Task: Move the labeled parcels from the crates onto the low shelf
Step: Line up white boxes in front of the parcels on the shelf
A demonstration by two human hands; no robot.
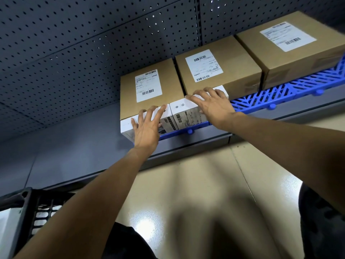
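Note:
Three brown cardboard parcels with white labels stand in a row on the low shelf: left (151,86), middle (214,66) and right (291,45). In front of them lie two small white boxes, a left one (127,126) and a right one (183,114). My left hand (147,126) rests with spread, straight fingers on the left white box. With its fingers straight, my right hand (212,105) presses on the right white box, at the front of the middle parcel.
A blue plastic grid mat (280,90) lines the grey shelf (186,144), backed by a dark pegboard wall (74,53). A black crate (31,208) holding something white sits at the bottom left. Glossy beige floor lies below.

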